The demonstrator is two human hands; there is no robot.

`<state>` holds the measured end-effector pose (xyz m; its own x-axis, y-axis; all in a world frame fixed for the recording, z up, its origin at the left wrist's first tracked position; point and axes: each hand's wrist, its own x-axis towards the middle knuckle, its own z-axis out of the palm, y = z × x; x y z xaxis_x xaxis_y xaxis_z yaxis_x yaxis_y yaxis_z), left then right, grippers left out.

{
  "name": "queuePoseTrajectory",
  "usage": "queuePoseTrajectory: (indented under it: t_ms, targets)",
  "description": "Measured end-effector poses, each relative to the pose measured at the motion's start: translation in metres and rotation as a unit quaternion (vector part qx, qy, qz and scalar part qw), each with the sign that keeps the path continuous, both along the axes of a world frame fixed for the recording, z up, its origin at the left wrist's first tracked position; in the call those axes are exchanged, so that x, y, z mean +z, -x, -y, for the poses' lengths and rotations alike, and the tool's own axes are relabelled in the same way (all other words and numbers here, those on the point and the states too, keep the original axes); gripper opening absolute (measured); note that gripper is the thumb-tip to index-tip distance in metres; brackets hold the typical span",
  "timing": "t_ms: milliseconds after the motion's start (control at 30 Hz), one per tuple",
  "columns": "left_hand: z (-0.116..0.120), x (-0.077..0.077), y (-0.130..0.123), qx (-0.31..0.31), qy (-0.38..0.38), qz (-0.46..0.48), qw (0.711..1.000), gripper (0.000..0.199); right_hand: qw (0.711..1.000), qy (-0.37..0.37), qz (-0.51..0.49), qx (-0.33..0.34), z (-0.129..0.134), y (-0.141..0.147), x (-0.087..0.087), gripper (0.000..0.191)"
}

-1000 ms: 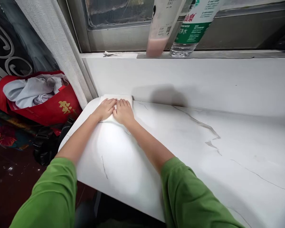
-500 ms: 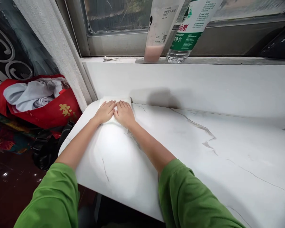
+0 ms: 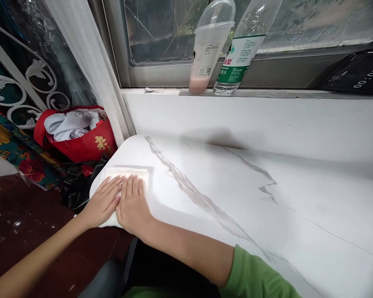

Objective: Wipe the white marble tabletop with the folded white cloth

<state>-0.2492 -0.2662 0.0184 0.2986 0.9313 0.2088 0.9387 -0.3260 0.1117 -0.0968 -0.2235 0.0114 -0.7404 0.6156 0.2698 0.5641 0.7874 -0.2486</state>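
Note:
Folded flat on the white marble-patterned table (image 3: pixel 189 178) is a white cloth (image 3: pixel 145 174), at the near left corner and partly hanging past the front edge. My left hand (image 3: pixel 102 203) lies on its left part with fingers stretched out. Beside it, thumbs nearly touching, my right hand (image 3: pixel 133 207) presses on the cloth, also flat with straight fingers. Both palms cover much of the cloth, so its lower part is largely hidden.
On the window ledge stand a plastic cup (image 3: pixel 205 58) with pink liquid and a water bottle (image 3: pixel 239 54). A phone (image 3: pixel 357 74) showing a timer leans at the right. Left of the table are a red bag (image 3: pixel 81 145) of clothes, a black bag (image 3: pixel 76 188) and a curtain (image 3: pixel 90 62).
Both hands have slid the cloth from the table's back left corner toward the front edge. The view has shifted, bringing the phone's timer and more of the cup into sight.

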Motion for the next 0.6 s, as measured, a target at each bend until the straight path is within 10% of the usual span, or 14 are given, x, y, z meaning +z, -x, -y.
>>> queuePoseTrajectory:
  t_ms: [267,600]
  targets:
    - [-0.020,0.008,0.030,0.015,0.042,0.032,0.999,0.042,0.995,0.095,-0.003,0.012,-0.022,0.025,0.012,0.068]
    - [-0.185,-0.005,0.030,-0.020,0.014,0.046,0.999,0.036,0.990,0.007,-0.047,-0.132,-0.161,0.043,-0.018,0.057]
